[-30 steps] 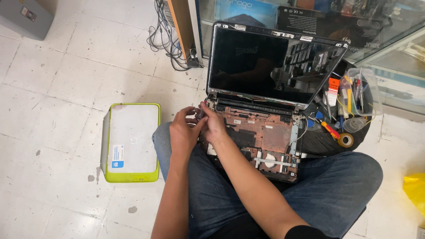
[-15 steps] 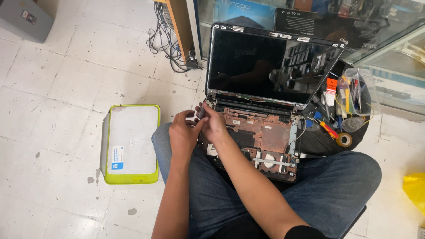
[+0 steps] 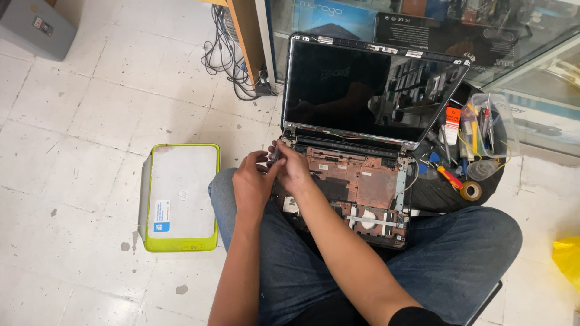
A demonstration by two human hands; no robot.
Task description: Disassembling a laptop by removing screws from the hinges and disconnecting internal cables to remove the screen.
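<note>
worn white floor tiles [image 3: 90, 108] with a lime-rimmed white printer [image 3: 180, 196] lying flat, a blue-and-white label near its front-left corner. on the person's lap sits an opened black laptop with a bare reddish chassis [image 3: 356, 181] — both the left hand [image 3: 252, 186] and right hand [image 3: 294, 169] pinch at its left hinge corner, what they hold too small to tell. an orange-labelled packet [image 3: 452, 124] stands among tools — right of the screen.

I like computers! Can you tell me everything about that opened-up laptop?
The laptop rests on the person's lap, lid up, screen dark and reflecting. Its keyboard cover is off, baring a reddish-brown inner frame and metal parts. Both hands, left and right, touch its rear left corner near the hinge.
</note>
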